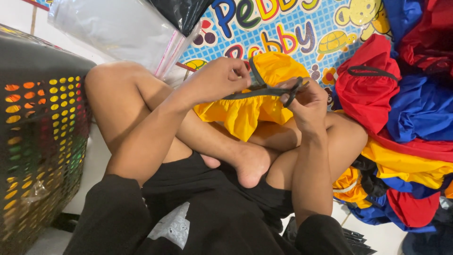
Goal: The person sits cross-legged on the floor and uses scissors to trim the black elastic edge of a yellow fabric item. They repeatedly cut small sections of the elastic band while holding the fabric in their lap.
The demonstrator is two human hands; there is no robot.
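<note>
two hands: both pinched shut on one black cord, above crossed bare legs
left hand [222, 78]: fingertips closed on the black drawstring [264, 89] near the top of the yellow fabric bag [250, 111], apparently steadying the cord
right hand [306, 101]: fingers curled tight around the cord's other end, which loops over them, keeping it taut between the hands
yellow fabric bag: hangs bunched from the cord, its lower edge draping onto the shins, so the lap bears its weight
pile of red, blue and yellow fabric [406, 118]: heaped just beside the right knee, within reach
dark perforated basket [42, 137]: stands by the left leg
clear plastic sleeves [118, 28]: lie beyond the left knee on the patterned mat [292, 28]
</note>
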